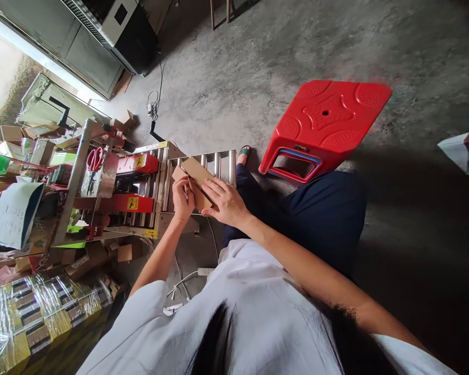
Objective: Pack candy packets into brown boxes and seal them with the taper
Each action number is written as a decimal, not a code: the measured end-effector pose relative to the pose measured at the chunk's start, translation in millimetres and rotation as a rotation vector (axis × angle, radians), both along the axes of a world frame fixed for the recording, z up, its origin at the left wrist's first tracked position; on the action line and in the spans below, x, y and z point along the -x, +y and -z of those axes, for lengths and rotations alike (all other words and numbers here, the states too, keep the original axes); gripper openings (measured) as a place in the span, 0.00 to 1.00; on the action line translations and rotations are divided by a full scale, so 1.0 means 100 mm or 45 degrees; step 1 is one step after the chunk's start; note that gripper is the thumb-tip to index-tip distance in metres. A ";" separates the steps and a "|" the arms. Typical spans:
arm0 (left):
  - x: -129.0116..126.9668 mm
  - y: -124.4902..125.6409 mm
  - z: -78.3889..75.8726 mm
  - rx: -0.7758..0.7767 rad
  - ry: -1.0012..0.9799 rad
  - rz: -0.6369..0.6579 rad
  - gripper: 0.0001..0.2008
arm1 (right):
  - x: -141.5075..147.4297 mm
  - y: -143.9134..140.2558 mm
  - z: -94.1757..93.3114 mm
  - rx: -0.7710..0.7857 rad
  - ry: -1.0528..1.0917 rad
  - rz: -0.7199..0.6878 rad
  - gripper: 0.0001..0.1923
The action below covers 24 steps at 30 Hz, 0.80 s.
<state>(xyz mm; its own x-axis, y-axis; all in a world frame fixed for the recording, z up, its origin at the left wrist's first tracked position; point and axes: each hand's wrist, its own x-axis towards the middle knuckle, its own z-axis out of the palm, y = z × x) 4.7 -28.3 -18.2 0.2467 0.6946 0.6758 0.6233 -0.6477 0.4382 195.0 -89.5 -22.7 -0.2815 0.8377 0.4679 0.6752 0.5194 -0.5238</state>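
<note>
A small brown cardboard box (198, 172) sits over the end of a roller conveyor (218, 165), with one flap standing out at its left. My left hand (183, 199) is closed on the box's left side, its fingers curled at the flap. Across the near right part of the box lies my right hand (227, 202), fingers along the top panel and thumb at the lower edge, holding it. The box's underside and the fingertips of my left hand are partly hidden.
A carton-sealing machine with red side parts (143, 203) adjoins the rollers, with red scissors (96, 159) on its frame. A red plastic stool (328, 117) stands to the right. Loose cartons (128, 252), wrapped stacks (42, 312) and cables (180, 281) lie at the left.
</note>
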 end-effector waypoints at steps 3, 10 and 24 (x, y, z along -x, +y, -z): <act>0.01 0.00 -0.05 0.025 0.123 -0.003 0.14 | 0.00 -0.02 -0.02 0.020 -0.079 0.004 0.37; 0.01 0.10 -0.24 -0.005 0.453 0.015 0.13 | 0.01 -0.03 -0.04 0.016 -0.131 0.040 0.37; 0.06 0.34 -0.34 -0.026 0.728 0.049 0.16 | 0.01 0.08 0.04 0.010 0.150 -0.044 0.38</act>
